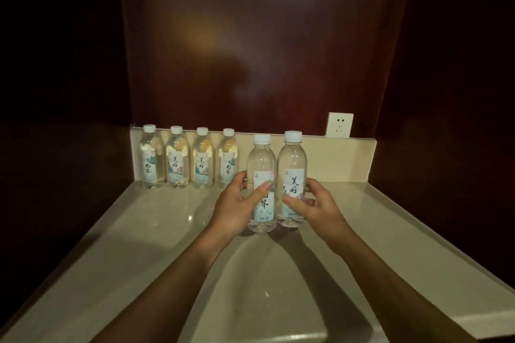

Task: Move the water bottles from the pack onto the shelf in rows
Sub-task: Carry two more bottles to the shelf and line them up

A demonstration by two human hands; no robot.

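Observation:
Several clear water bottles with white caps stand in a row (189, 159) along the back of the pale stone shelf (139, 231), against its low upstand. My left hand (239, 206) grips another bottle (261, 164), upright, just in front of the row's right end. My right hand (312, 205) grips a second bottle (292, 161) right beside it; the two held bottles touch or nearly touch. Whether their bases rest on the shelf or hover just above it is unclear. The pack is out of view.
A white wall socket (340, 125) sits above the upstand at the back right. Dark red-brown wood panels (264, 50) enclose the niche behind and on both sides. The shelf has a slightly raised rim along its right edge (418, 231).

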